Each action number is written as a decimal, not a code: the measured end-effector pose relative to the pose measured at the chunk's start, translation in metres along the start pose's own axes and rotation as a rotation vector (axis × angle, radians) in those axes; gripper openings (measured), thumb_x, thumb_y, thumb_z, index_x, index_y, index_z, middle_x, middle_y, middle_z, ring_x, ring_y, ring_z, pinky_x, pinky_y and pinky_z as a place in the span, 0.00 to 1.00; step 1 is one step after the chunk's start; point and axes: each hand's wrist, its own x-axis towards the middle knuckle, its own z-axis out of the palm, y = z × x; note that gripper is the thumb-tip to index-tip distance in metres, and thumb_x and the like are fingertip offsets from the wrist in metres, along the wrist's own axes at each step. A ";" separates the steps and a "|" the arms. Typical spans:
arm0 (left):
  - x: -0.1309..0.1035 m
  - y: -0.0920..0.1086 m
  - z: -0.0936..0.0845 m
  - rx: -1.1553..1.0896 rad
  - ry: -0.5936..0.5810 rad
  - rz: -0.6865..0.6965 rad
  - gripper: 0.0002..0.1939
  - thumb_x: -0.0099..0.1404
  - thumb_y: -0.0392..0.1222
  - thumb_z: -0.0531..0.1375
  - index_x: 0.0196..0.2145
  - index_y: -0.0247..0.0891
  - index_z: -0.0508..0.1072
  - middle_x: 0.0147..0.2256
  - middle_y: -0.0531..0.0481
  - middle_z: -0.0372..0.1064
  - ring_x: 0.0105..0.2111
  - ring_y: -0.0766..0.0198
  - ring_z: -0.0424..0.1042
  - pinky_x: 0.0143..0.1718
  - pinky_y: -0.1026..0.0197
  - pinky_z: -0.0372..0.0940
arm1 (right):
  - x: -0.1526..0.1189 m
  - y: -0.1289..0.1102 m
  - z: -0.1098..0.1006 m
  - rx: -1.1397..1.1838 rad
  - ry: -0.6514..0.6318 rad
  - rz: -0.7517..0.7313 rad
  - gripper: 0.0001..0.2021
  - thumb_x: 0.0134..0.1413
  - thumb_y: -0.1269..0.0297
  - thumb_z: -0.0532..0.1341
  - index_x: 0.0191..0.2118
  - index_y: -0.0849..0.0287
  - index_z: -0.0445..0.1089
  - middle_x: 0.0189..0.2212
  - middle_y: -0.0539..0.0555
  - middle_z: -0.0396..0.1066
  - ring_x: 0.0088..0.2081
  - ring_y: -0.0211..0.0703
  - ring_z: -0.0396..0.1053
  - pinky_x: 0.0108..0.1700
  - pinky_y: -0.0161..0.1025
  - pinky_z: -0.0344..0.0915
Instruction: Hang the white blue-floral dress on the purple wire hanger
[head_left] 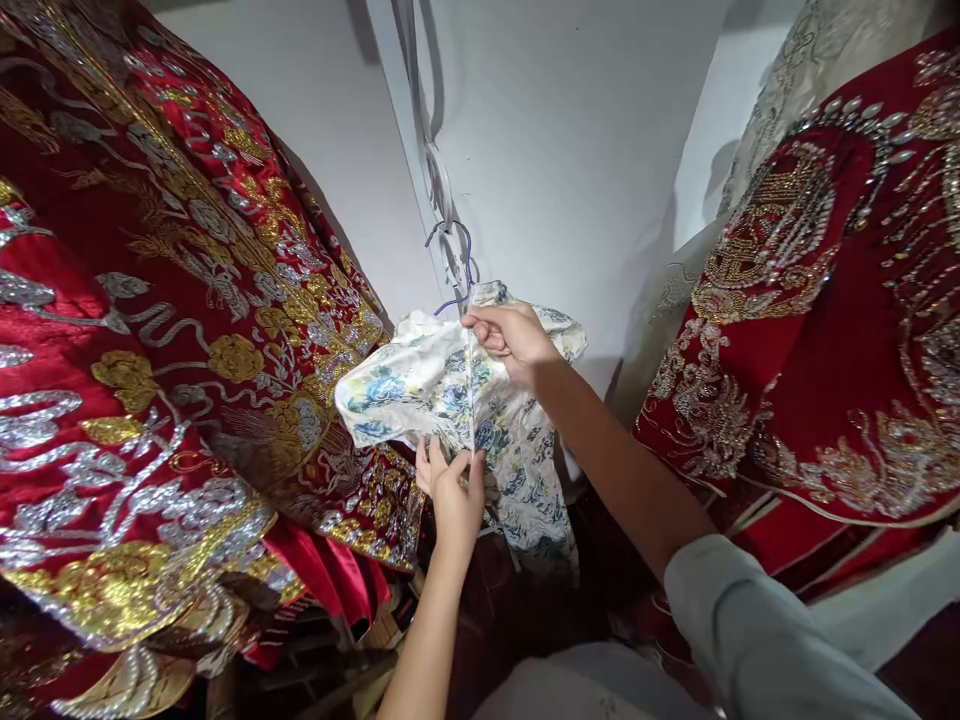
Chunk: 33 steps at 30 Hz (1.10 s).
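A white short-sleeved garment (379, 390) with blue and yellow flowers hangs in front of me on a purple-blue hanger (470, 255). Down its middle runs a narrow pale strip (471, 385), straight like a zipper or a placket edge. My right hand (514, 338) pinches the top of this strip, just below the neck opening. Lower down, my left hand (450, 485) is closed on the garment at the strip's lower part, thumb and fingers pressed on the cloth. Whatever small part sits between the right fingertips is hidden.
White linked rings (439, 185) hang along a white post (401, 90) and bear the hanger. Red robes (236, 250) with gold and silver embroidery fill the left side. At the right hangs a red beaded garment (832, 330). Behind is a pale wall (570, 140).
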 end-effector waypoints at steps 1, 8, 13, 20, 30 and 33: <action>0.001 -0.001 0.000 0.006 -0.011 -0.012 0.16 0.70 0.46 0.58 0.30 0.37 0.79 0.66 0.31 0.53 0.69 0.36 0.45 0.61 0.30 0.49 | 0.004 -0.003 0.004 0.024 0.000 -0.021 0.11 0.60 0.73 0.61 0.26 0.66 0.72 0.17 0.47 0.63 0.15 0.25 0.48 0.15 0.29 0.41; -0.022 -0.021 0.002 -0.081 -0.019 -0.023 0.15 0.68 0.47 0.60 0.28 0.38 0.80 0.72 0.39 0.42 0.70 0.34 0.40 0.62 0.26 0.43 | 0.005 0.001 0.004 -0.050 0.006 -0.072 0.09 0.61 0.69 0.61 0.29 0.65 0.71 0.17 0.46 0.62 0.15 0.25 0.51 0.16 0.27 0.45; 0.007 0.001 -0.028 -0.172 0.336 0.081 0.14 0.67 0.46 0.63 0.49 0.42 0.75 0.70 0.37 0.47 0.69 0.43 0.47 0.65 0.36 0.49 | -0.008 0.009 -0.007 -0.194 -0.024 -0.122 0.11 0.59 0.62 0.63 0.28 0.62 0.69 0.14 0.46 0.63 0.15 0.27 0.52 0.16 0.27 0.48; 0.129 0.068 -0.069 -0.294 0.152 0.567 0.14 0.74 0.41 0.54 0.52 0.37 0.73 0.47 0.42 0.73 0.45 0.60 0.72 0.47 0.58 0.67 | -0.028 0.010 -0.016 -0.333 -0.074 -0.261 0.10 0.59 0.64 0.59 0.28 0.60 0.69 0.15 0.46 0.62 0.16 0.30 0.54 0.20 0.31 0.50; 0.152 0.053 -0.087 -0.500 0.518 0.332 0.10 0.71 0.41 0.59 0.34 0.32 0.74 0.31 0.51 0.69 0.33 0.66 0.67 0.35 0.62 0.62 | -0.035 0.074 -0.039 -0.699 -0.003 -0.288 0.17 0.55 0.64 0.58 0.18 0.56 0.55 0.15 0.44 0.49 0.20 0.33 0.48 0.25 0.35 0.47; 0.151 0.008 -0.096 -0.790 0.612 0.007 0.08 0.70 0.40 0.59 0.34 0.33 0.71 0.33 0.51 0.68 0.35 0.66 0.66 0.39 0.60 0.64 | -0.053 0.093 -0.048 -0.555 -0.040 -0.168 0.14 0.55 0.61 0.58 0.20 0.56 0.60 0.16 0.44 0.50 0.19 0.33 0.48 0.24 0.35 0.46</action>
